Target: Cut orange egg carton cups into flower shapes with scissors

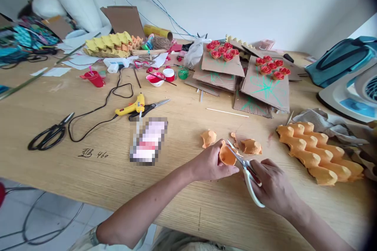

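Note:
My left hand (210, 162) grips an orange egg carton cup (227, 155) with its hollow side facing me. In my right hand (272, 184) is a pair of scissors (249, 188) with white handles, their blades lying at the cup's upper rim. Behind the hands, one cut orange cup piece (209, 138) sits to the left and another cup piece (252, 146) to the right, with small scraps (233, 138) between them. A larger orange egg carton (318, 153) lies bumps up, to the right of my right hand.
Left on the table are black-handled scissors (50, 133), a yellow glue gun (132, 106) with its cord, more scissors (156, 104) and a blurred phone (149, 141). Red paper flowers (272, 66) stand on cardboard sheets (265, 86) at the back. A white-and-blue appliance (350, 98) is far right.

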`<state>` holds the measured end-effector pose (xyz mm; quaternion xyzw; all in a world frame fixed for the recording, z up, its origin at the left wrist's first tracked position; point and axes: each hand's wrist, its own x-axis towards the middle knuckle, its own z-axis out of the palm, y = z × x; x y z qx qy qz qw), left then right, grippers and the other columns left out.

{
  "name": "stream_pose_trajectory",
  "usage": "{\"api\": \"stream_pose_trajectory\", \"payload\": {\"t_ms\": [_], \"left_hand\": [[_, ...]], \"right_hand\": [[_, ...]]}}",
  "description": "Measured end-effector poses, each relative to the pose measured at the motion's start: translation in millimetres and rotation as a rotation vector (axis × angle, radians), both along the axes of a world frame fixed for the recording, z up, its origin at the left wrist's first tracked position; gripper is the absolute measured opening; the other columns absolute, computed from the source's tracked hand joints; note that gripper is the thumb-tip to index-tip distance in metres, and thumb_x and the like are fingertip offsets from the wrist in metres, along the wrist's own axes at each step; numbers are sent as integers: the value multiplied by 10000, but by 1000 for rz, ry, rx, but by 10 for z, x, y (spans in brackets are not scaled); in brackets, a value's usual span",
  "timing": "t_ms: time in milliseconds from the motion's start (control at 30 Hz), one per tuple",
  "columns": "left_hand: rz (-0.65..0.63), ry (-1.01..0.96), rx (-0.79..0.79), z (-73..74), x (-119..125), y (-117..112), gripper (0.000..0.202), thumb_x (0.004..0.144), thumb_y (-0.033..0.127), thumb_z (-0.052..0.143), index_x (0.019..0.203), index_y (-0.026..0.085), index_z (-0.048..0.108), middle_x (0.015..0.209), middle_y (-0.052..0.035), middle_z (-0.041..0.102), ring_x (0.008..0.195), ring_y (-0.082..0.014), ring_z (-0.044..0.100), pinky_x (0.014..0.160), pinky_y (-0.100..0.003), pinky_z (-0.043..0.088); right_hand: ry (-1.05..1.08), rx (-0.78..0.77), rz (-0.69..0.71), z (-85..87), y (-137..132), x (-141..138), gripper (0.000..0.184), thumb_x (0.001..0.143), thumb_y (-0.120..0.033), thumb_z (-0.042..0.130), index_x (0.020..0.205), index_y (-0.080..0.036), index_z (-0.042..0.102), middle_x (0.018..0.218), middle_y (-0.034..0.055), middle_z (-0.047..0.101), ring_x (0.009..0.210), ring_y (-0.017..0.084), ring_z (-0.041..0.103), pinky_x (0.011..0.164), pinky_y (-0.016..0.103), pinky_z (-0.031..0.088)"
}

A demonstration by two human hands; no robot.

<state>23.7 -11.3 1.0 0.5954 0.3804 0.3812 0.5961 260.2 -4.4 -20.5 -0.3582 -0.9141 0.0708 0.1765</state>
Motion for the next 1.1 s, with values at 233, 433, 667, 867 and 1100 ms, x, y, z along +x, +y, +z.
{"api": "stream_pose_trajectory", "payload": {"t_ms": [233, 433, 667, 867, 1100], "left_hand": [[144, 71, -96, -59, 60, 6, 603, 620, 378, 871, 1025, 202, 460, 901, -12, 580, 810, -177, 569, 662, -286, 463], [248, 103, -45, -95, 68, -79, 616, 626, 328, 867, 1056, 204, 444, 954, -29, 578, 825, -179, 575, 683, -297, 470], [308, 82, 71, -204, 25, -114, 493, 734, 349, 791, 1078, 198, 472, 928, -34, 611, 785, -169, 601, 614, -261, 477], [361, 101, 181, -199, 29, -129, 438, 803, 326, 715, 1136, 187, 466, 963, -61, 615, 829, -181, 610, 694, -290, 520], [375, 128, 168, -183, 34, -144, 430, 796, 277, 713, 1141, 194, 470, 976, -56, 618, 854, -184, 624, 703, -287, 531]], "right_hand": [[44, 63, 25, -119, 71, -22, 256, 966, -259, 504, 740, -240, 383, 558, -49, 513, 488, 149, 496, 592, 284, 362], [47, 85, 38, -118, 70, -21, 254, 947, -252, 513, 733, -239, 378, 560, -50, 503, 488, 142, 495, 606, 286, 372], [-1, 29, 0, -90, 58, -46, 278, 940, -278, 544, 719, -244, 380, 559, -41, 510, 521, 155, 515, 601, 296, 371], [-4, 21, -8, -20, 104, -109, 286, 945, -321, 547, 729, -247, 375, 575, -36, 511, 535, 165, 509, 610, 307, 374], [25, -19, 6, -86, 102, -148, 263, 937, -280, 547, 742, -248, 373, 595, -31, 534, 548, 168, 510, 618, 304, 377]]}}
